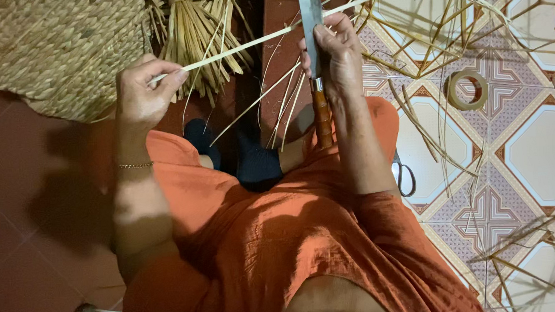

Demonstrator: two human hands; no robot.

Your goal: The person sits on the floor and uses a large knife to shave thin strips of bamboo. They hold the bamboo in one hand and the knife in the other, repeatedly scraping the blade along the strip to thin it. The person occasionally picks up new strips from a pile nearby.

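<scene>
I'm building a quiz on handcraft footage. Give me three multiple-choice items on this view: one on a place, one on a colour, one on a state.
1. Where does the tape roll lie?
A. on the patterned floor tiles
B. on the lap
C. on the woven basket

2. What colour is the person's garment?
A. blue
B. orange
C. white

3. How is the thin strip held?
A. lying loose on the floor
B. coiled in one fist
C. pinched by the left hand, its other end at the blade in the right hand

Answers: 1 A, it sits right of the hands on tile. 2 B, orange cloth covers the lap. 3 C, the strip spans both hands.

Pale thin bamboo strip (248, 45), slanting across upright steel knife blade (310, 11)
</scene>
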